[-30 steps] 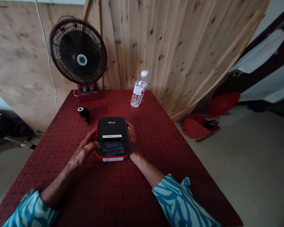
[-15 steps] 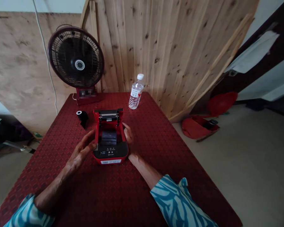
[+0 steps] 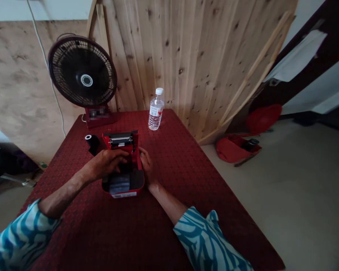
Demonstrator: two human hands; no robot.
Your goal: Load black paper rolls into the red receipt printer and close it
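A small red and black label printer stands on the table with its lid raised. My left hand reaches over its left side into the compartment, fingers spread and bent downward. What the fingertips touch inside is dark and partly hidden. A glossy black strip comes out from under that hand and lies over the front panel, covering the buttons. Against the printer's right wall, my right hand is closed around the side, steadying it. Left of the lid lies a black roll with a white core.
A clear water bottle stands at the table's back. A dark red fan is at the back left. The patterned red cloth covers the table. Wooden boards rise behind; a red dustpan rests on the floor at right.
My left hand has moved from the printer's left side into its compartment. The black strip now extends forward over the front panel. My right hand stays at the right side.
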